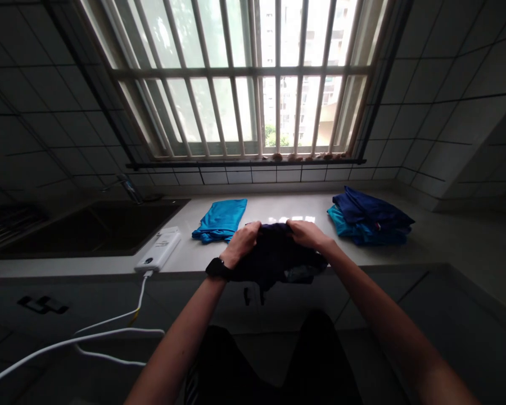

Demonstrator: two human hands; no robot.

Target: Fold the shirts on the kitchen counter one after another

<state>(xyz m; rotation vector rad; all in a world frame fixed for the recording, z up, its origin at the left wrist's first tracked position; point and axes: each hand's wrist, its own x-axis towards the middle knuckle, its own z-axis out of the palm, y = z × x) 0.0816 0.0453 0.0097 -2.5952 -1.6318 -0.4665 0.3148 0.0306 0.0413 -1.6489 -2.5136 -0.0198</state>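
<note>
Head camera looks down at a pale counter (278, 211) under a barred window (244, 79). Both hands grip a dark garment (274, 259) bunched at the counter's front edge: the left hand (242, 242), a black watch (217, 268) on its wrist, pinches its left side, and the right hand (306, 233) clutches its top right. A folded blue shirt (220, 219) lies just behind, a stack of blue clothes (369, 222) to the right, a white power bank (159, 252) and a sink (96, 228) to the left.
</note>
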